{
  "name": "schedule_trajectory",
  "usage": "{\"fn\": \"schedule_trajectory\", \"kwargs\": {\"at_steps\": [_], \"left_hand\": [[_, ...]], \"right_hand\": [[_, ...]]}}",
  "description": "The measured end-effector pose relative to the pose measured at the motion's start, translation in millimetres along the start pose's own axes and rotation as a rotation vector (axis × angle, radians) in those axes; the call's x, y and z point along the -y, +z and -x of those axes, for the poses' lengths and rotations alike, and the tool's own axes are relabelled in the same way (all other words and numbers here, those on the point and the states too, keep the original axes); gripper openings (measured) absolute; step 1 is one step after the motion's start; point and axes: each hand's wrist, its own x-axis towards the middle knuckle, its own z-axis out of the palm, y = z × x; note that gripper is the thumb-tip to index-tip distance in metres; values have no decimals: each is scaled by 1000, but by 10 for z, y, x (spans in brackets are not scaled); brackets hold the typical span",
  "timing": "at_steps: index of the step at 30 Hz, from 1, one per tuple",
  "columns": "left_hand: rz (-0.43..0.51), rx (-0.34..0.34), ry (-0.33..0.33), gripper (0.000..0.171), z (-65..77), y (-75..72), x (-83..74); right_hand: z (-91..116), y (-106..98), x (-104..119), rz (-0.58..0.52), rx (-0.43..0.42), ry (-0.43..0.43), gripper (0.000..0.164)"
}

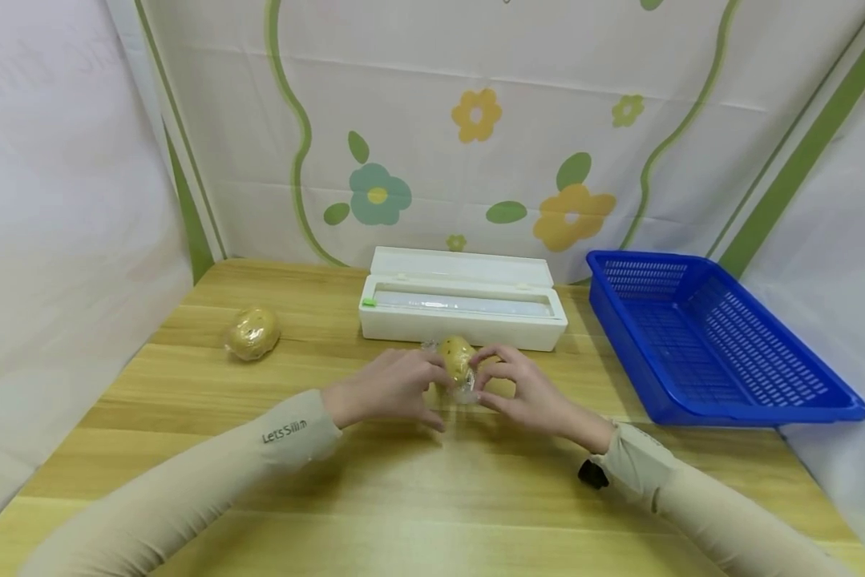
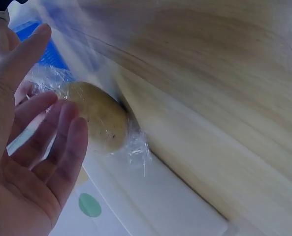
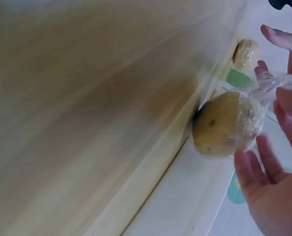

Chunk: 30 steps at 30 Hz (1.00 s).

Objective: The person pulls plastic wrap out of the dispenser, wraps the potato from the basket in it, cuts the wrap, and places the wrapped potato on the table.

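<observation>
A potato (image 1: 458, 357) in clear plastic wrap (image 1: 465, 393) lies on the table in front of a white box. To its right, my right hand (image 1: 522, 389) holds the wrap's loose edge between curled fingers and thumb; in the right wrist view the film (image 3: 256, 105) bunches at the fingertips. My left hand (image 1: 396, 386) is at the potato's left, its fingers loosely bent and thumb apart. The left wrist view shows these fingers overlapping the wrapped potato (image 2: 99, 118), with crumpled film sticking out at its far end. A second wrapped potato (image 1: 253, 333) sits at the left.
Behind the potato, the white box (image 1: 461, 326) has its lid raised and a pale roll inside, with a green tab at its left end. A blue plastic basket (image 1: 641, 353) stands on the right. A printed curtain (image 1: 432, 144) encloses the wooden table (image 1: 374, 497).
</observation>
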Motion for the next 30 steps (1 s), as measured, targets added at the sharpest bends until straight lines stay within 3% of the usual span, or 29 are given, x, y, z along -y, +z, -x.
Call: {"fn": "schedule_trajectory", "kwargs": {"at_steps": [5, 10, 17, 22, 30], "left_hand": [[38, -69, -89, 51, -19, 26, -30], [141, -132, -144, 43, -63, 74, -15], [269, -172, -134, 20, -112, 76, -31], [314, -208, -134, 11, -125, 61, -70], [383, -233, -269, 14, -126, 99, -45]], "right_hand": [[-30, 3, 33, 3, -46, 58, 7], [-40, 16, 53, 0, -82, 110, 12], [-27, 23, 103, 6, -132, 149, 20], [-29, 31, 164, -8, -143, 159, 14], [-72, 40, 213, -39, -158, 257, 10]]}}
